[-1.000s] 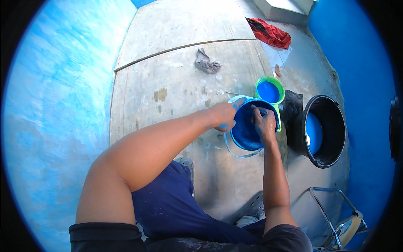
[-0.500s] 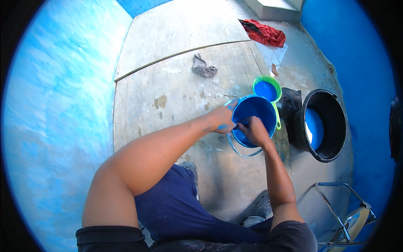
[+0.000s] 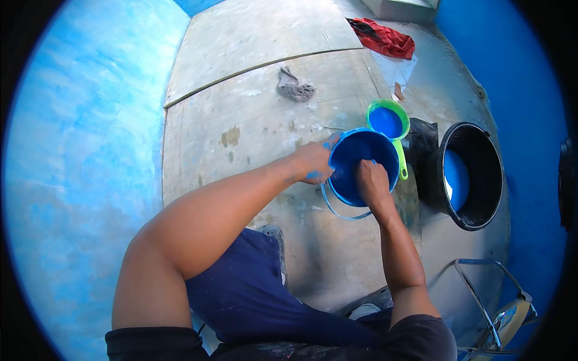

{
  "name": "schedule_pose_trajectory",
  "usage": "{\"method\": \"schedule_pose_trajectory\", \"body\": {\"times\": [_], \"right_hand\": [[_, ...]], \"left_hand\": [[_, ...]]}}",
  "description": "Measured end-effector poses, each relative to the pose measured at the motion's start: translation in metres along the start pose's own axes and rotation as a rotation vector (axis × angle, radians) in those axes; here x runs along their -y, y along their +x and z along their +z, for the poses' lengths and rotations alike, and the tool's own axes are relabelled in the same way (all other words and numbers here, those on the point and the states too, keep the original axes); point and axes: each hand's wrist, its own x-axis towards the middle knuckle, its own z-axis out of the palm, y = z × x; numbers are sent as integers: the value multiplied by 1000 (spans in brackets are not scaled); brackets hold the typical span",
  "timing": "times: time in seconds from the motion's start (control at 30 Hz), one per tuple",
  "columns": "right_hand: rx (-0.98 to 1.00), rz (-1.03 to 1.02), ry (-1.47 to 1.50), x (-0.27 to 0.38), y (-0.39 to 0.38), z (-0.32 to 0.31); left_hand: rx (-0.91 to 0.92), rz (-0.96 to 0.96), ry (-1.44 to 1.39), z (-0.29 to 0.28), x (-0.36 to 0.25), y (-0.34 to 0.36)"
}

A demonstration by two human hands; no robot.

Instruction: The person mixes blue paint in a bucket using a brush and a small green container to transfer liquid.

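A blue bucket (image 3: 383,148) with wet blue paint inside stands in front of me, its wire handle hanging down on the near side. My left hand (image 3: 315,161), smeared with blue, is closed on the bucket's left rim. Inside the bucket, my right hand (image 3: 371,179) is curled with its fingers bent down; what it grips, if anything, is hidden. Touching or close to the bucket's far right side is a green dipper (image 3: 404,171) of blue paint, its handle pointing toward me.
A large black tub (image 3: 486,180) with blue liquid stands at right, by a black plastic bag (image 3: 424,138). A grey rag (image 3: 295,90) lies on the boards (image 3: 211,162). Farther off is red cloth (image 3: 388,42). A metal-framed chair (image 3: 490,301) is lower right.
My right hand has shifted right and slightly up within the bucket, away from the left rim. My left hand keeps its grip there. The whole view has moved a little.
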Motion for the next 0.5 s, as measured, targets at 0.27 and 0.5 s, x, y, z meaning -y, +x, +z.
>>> {"method": "schedule_pose_trajectory", "body": {"times": [0.27,0.5], "right_hand": [[123,378,577,10,35,14],[-229,349,400,17,29,-30]], "left_hand": [[-71,-14,78,14,-4,-6],[-5,-10,91,-2,-28,-16]]}}
